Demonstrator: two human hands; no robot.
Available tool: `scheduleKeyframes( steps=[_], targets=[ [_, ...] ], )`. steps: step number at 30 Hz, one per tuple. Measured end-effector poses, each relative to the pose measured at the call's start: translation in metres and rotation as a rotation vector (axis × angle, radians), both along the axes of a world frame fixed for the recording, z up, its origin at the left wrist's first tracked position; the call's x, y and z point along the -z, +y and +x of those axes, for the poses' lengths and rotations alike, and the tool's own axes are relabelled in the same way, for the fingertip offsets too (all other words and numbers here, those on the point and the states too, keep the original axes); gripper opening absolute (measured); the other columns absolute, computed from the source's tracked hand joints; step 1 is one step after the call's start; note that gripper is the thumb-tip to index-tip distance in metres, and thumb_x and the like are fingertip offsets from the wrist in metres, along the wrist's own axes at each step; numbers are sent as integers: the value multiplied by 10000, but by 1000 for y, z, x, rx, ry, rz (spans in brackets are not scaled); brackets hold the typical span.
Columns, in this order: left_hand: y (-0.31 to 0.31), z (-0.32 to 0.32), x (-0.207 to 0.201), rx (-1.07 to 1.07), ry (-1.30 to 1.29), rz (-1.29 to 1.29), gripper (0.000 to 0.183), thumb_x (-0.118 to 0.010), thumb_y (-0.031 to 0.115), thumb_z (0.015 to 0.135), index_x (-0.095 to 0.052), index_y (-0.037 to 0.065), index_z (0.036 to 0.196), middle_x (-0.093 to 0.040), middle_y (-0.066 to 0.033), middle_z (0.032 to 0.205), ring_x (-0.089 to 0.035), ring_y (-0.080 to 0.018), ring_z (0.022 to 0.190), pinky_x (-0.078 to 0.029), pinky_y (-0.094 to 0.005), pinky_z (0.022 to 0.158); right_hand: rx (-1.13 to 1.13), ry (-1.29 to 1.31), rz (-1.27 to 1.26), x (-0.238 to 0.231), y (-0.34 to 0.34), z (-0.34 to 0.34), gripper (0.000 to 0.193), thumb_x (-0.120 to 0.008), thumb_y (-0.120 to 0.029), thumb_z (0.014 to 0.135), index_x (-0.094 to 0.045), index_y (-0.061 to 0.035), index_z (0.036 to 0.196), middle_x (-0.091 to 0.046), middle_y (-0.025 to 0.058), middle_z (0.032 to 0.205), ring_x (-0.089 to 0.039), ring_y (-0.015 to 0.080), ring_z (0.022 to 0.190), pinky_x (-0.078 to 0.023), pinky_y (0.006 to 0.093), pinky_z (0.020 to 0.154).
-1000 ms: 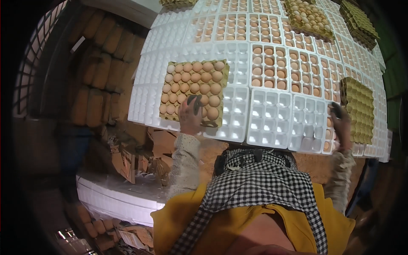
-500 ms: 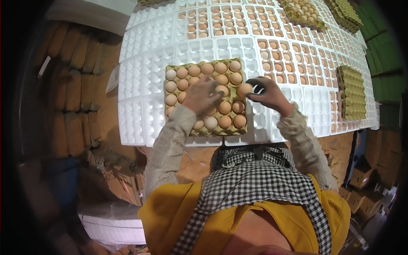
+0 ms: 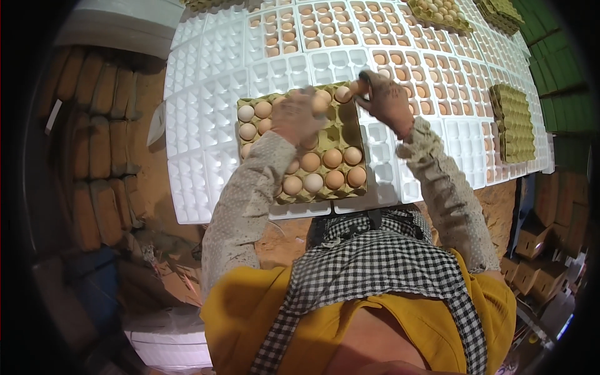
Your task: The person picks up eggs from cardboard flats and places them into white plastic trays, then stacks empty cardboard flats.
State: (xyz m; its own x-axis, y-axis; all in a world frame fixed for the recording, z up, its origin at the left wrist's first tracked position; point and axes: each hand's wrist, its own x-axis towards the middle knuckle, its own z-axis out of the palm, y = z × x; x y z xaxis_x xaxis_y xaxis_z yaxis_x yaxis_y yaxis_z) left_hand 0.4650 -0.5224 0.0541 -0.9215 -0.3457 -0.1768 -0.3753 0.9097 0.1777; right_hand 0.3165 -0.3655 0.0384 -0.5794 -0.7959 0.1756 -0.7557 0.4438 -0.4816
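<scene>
A yellow-green pulp egg tray (image 3: 340, 130) lies on white moulded trays in front of me, with brown and pale eggs in its cups. Several cups at its right middle are bare. My left hand (image 3: 297, 117), smeared by motion, is over the tray's middle, its fingers closed around an egg (image 3: 320, 104). Just past the tray's far right corner, my right hand (image 3: 385, 102) pinches a brown egg (image 3: 359, 87) between thumb and fingers. A pale egg (image 3: 343, 94) sits in the corner cup beside it. My left hand and forearm hide part of the tray.
White moulded trays (image 3: 209, 84) cover the table, many filled with eggs (image 3: 328, 30) at the far side and right. Stacked pulp trays (image 3: 515, 125) stand at the right; another pulp tray with eggs (image 3: 440, 14) is far right. Brown sacks (image 3: 94, 134) line the left.
My right hand has moved away from me with its egg, to the tray's far corner. My left hand has shifted farther too. Several eggs have left the tray's right middle cups.
</scene>
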Motion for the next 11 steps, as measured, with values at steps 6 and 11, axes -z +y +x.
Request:
scheduleKeyframes(
  steps=[6, 11],
  targets=[
    [-9, -26, 0, -37, -84, -14, 568, -631, 380, 762, -485, 135, 1253, -511, -171, 1219, -622, -313, 991, -496, -426, 833, -229, 47, 477, 8, -36, -14, 396, -603, -271, 795, -639, -115, 1157, -630, 203, 1063, -626, 317, 974, -499, 397, 826],
    [21, -81, 14, 58, -362, -275, 571, -618, 388, 796, -475, 200, 1316, -459, -151, 1319, -614, -264, 1064, -503, -399, 845, -319, 109, 628, 10, -44, -16, 424, -652, -403, 723, -705, -116, 1031, -663, 154, 1069, -571, 321, 1115, -466, 367, 931]
  ],
)
